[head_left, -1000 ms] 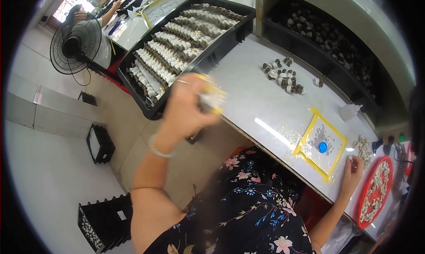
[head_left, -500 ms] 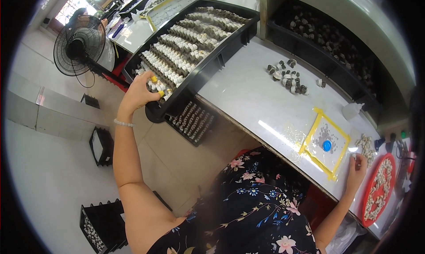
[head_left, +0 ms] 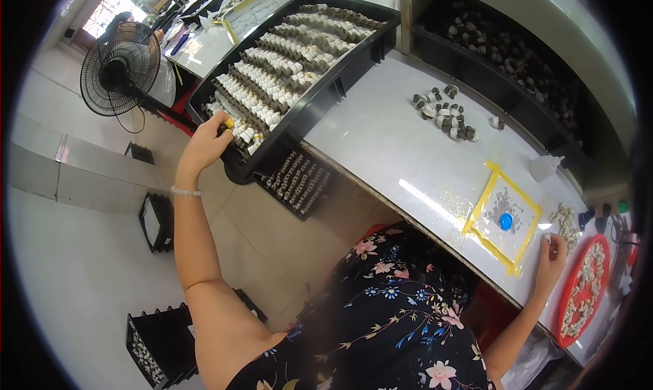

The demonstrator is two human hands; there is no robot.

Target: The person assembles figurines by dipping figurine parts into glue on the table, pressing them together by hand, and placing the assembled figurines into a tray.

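My left hand (head_left: 206, 144) is at the near left corner of a black tray (head_left: 325, 99), with yellow covers on its fingertips. Its thumb and fingers are drawn together over the end of the rows; whatever they hold is hidden. Many small white-and-dark pieces (head_left: 262, 87) fill the tray in slanting rows. On the right, my right hand (head_left: 551, 257) rests by the yellow-taped square (head_left: 476, 225), its fingertips pinched on a small whitish piece (head_left: 547, 238). Inside that square lie a blue round cap (head_left: 505, 221) and grey smudges.
A loose cluster of pieces (head_left: 445, 114) lies on the white table (head_left: 381, 131), before a long dark bin (head_left: 503, 70). A white bottle (head_left: 544, 167) and red tray (head_left: 566, 329) stand to the right. A fan (head_left: 119, 70) and black crates (head_left: 158, 223) are at left.
My left thumb and fingers, spread apart before, have come together, and the hand has shifted slightly left. My right hand keeps its pinch; the view has moved a little.
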